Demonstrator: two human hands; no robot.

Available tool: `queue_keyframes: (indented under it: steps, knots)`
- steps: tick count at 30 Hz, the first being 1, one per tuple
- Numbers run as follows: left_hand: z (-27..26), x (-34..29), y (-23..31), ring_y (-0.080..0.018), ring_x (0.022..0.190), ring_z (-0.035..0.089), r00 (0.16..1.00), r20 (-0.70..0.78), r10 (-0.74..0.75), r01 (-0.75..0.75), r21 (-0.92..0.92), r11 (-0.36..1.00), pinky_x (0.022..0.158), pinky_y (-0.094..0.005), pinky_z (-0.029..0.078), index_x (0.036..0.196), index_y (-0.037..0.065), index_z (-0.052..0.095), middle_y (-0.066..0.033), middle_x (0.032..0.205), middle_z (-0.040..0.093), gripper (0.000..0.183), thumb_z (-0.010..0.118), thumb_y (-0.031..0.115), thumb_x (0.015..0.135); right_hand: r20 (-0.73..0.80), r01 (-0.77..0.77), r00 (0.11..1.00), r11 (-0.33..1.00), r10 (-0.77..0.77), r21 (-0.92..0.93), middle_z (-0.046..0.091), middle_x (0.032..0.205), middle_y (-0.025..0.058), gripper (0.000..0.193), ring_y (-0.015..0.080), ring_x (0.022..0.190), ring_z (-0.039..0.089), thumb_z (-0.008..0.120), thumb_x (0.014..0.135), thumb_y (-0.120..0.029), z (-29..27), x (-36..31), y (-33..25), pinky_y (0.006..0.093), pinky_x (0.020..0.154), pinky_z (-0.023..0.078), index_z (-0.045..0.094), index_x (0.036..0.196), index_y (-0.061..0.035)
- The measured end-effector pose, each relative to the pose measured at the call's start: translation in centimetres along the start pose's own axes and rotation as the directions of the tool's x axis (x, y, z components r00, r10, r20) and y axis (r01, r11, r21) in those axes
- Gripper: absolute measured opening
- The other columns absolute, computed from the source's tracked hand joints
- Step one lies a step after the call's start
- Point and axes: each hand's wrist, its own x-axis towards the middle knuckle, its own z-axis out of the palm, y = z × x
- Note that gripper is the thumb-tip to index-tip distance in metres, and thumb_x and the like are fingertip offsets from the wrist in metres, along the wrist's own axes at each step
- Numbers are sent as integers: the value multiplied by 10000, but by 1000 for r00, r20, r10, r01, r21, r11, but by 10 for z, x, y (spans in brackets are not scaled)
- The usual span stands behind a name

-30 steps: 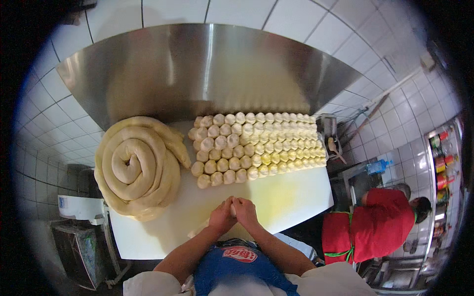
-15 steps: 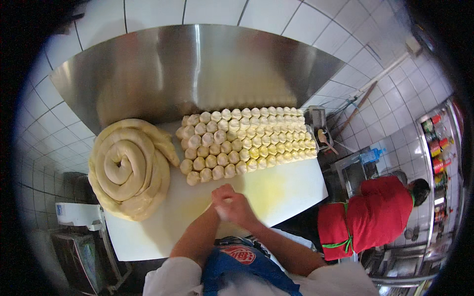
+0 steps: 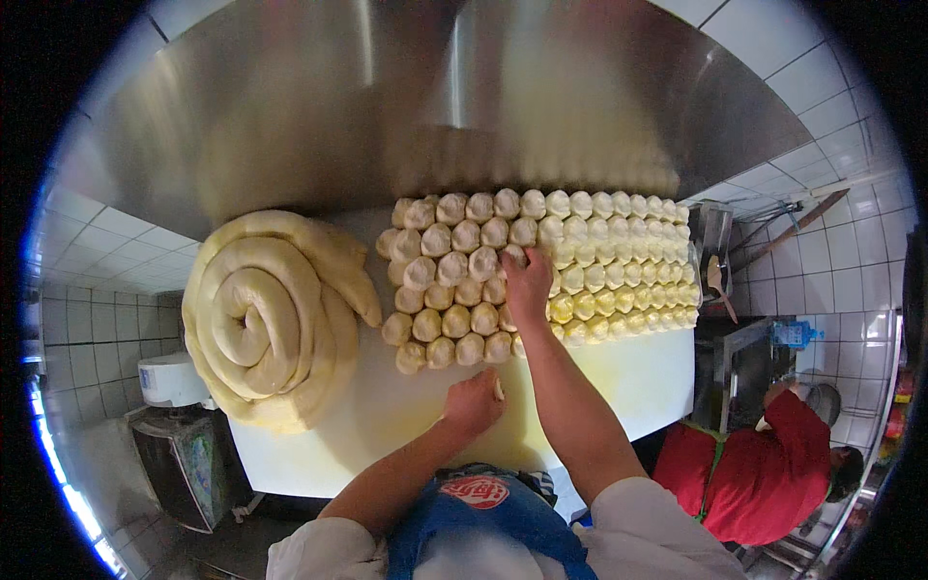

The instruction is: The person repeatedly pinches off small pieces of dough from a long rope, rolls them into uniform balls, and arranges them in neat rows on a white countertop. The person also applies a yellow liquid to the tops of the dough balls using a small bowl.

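Rows of pale dough balls [image 3: 436, 238] sit packed together on a white work board [image 3: 387, 425]; those on the right look yellow and glossy. Over the middle of the rows, my right hand [image 3: 528, 283] reaches with its fingers closed round a dough ball [image 3: 514, 255] among the others. Near the front of the rows, my left hand [image 3: 473, 401] is closed, and a bit of pale dough [image 3: 499, 389] shows at its thumb side. A thick coiled rope of dough [image 3: 253, 324] lies on the board's left, its loose end pointing toward the rows.
A tall steel panel [image 3: 406, 116] rises behind the board. Beyond its right edge are a metal container [image 3: 711, 232] with a wooden-handled tool [image 3: 718, 280] and a blue plastic container [image 3: 795, 333]. A person in red [image 3: 764, 474] bends at the lower right.
My hands were together in front of the rows; now my right hand has moved forward into them and my left stays near the front. The view has shifted closer.
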Motion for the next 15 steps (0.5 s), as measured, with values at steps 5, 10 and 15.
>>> queue_keyframes:
  steps: [5,10,15]
  knots:
    - [7,-12,0,-382,1014,688,999,-36,26,-27,-7,1000,828,-517,554,1198,64,543,-213,1037,694,567,780,375,787,141,50,989,997,-42,-54,623,1087,214,497,402,1000,611,758,895,-387,-60,-66,-46,469,857,490,606,1130,23]
    - [9,-66,-23,-389,1073,671,885,-318,341,-354,17,935,861,-503,556,1471,61,350,-222,1133,670,928,854,315,735,544,-277,762,936,352,-218,716,1049,254,508,404,1022,690,608,963,-476,-90,-219,-40,470,896,533,707,1139,-9]
    - [3,-78,-11,-437,942,695,947,-73,313,-310,42,950,774,-517,571,1460,47,329,-234,1107,690,835,785,296,805,165,-233,960,973,228,9,717,984,253,382,425,944,689,584,976,-343,-82,-265,-20,479,854,534,707,1095,-2]
